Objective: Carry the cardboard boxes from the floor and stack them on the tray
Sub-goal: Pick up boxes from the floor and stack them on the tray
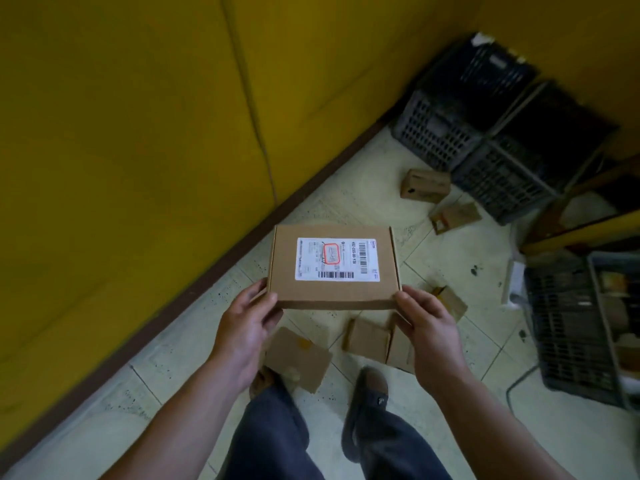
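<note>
Left hand and right hand pinch the near corners of the labelled cardboard box, held level above the floor boxes, probably for steady carrying to the tray.

Single view, head-worn, wide-angle. It faces forward and steeply down: the wearer's own shoe sits low in frame. Nearest the lens, mid-frame, are the left hand and right hand, with the box held between them. The floor lies farther off. The wall runs diagonally across left and top. Crates are farthest, upper right. Edges are blurred.
</note>
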